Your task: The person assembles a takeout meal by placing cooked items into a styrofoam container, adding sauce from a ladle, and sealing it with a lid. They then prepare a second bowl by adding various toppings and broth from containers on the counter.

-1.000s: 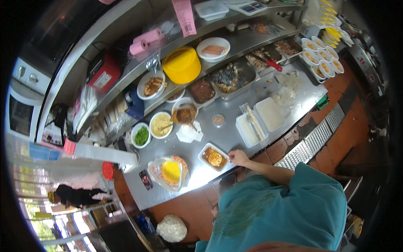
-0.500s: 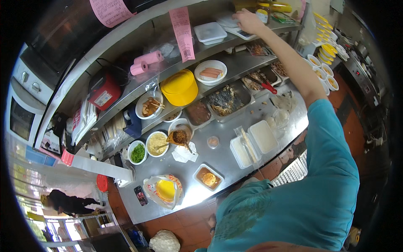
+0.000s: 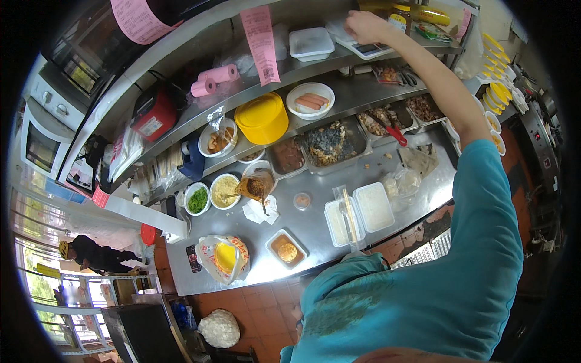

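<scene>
My right hand (image 3: 367, 28) reaches up to the top shelf with its fingers curled down at translucent plastic (image 3: 338, 26); what they grip is hidden. Just below it lies a flat white item with a dark panel (image 3: 370, 49). A white lidded container (image 3: 311, 43) is to its left. My left hand (image 3: 297, 313) hangs low beside my teal shirt, mostly covered, its fingers not readable. On the steel counter, a white container of brown sauce with a round yellow piece (image 3: 287, 251) sits next to a plastic bag around a yellow-lidded tub (image 3: 226, 256).
White rectangular containers (image 3: 373, 207) stand on the counter's right part. Bowls of chopped greens (image 3: 197, 200) and minced garlic-like food (image 3: 224, 190) are at left. Steel pans (image 3: 334, 144), red-handled tongs (image 3: 397, 134) and a yellow tub (image 3: 261, 118) line the back. A person (image 3: 100, 255) is at far left.
The view has shifted slightly, so the counter's things appear moved left. My right hand stays at the same spot on the top shelf, fingers more curled.
</scene>
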{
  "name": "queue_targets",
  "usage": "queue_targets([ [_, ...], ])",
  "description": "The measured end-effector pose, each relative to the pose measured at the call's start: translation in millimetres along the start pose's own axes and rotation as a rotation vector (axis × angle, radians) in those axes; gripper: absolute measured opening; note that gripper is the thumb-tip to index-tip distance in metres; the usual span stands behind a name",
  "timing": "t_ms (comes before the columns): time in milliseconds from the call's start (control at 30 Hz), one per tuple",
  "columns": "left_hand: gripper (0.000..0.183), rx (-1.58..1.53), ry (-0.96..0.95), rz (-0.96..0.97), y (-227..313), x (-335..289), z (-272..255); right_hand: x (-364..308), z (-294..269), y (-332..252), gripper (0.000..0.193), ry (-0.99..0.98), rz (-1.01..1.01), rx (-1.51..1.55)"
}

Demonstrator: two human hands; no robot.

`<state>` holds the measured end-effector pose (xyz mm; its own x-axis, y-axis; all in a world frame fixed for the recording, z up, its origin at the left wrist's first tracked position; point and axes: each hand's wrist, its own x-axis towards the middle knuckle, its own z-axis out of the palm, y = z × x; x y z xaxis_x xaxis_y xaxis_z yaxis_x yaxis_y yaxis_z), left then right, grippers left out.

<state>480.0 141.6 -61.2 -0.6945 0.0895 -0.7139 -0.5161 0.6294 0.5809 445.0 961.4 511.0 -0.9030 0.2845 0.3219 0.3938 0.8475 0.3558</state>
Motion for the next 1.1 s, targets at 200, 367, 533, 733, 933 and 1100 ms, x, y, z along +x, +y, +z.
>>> queue_targets([
  [200, 0.032, 0.002, 0.018, 0.000, -1, -8, 8, 2, 9, 2, 0.009, 0.040, -0.012, -0.008],
  [367, 0.033, 0.002, 0.031, 0.007, -11, -12, 13, 17, 13, 11, 0.010, 0.139, -0.095, -0.088],
  [533, 0.034, 0.034, 0.055, 0.050, -22, -15, 6, 16, 11, 17, 0.020, 0.259, 0.004, -0.176],
  [733, 0.027, 0.011, 0.648, 0.464, 52, -60, -13, -26, -10, -36, 0.013, 0.670, 0.014, -0.082],
  [933, 0.017, -0.446, 0.355, 0.797, 223, -122, -41, -240, -62, -201, 0.019, 0.466, -0.029, 0.619],
  [1100, 0.043, -0.790, -0.603, 0.544, 316, -131, -30, -332, -26, -387, 0.017, -0.129, 0.310, 1.915],
])
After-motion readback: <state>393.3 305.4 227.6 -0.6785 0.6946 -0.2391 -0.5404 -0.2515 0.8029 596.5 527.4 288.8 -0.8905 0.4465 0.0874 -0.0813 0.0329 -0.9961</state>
